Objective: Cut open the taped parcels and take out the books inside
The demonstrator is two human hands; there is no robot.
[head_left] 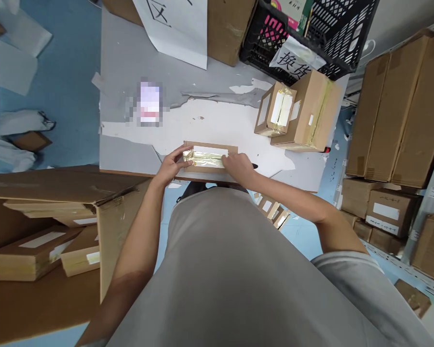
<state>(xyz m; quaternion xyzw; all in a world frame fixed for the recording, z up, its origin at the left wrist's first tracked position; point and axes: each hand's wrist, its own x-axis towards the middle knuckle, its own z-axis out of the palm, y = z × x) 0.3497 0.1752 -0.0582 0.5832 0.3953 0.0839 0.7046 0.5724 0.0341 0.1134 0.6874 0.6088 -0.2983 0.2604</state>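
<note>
Currently, the long cardboard carton (211,156) lies flat on the worktable (191,129), close to the near edge and directly in front of your torso. Its upper face carries a white label (210,150) and a strip of glossy tape (204,161).

Your left hand (167,169) is at the carton's left end, thumb and fingers parted over it. Your right hand (240,169) is curled at the right end, fingertips at the tape. A dark tip (255,166) projects beyond it; whether you grip this object cannot be determined.

The step in hand appears to be work on the taped seam. Whether you are sealing or opening it cannot be confirmed from this view. The next move calls for a steady left hand and controlled right-hand travel along the tape. Treat the dark object as a possible blade: keep your left fingers out of its line.

Two taped cartons (313,113) stand at the right, beside the black plastic crate (259,55).
</note>
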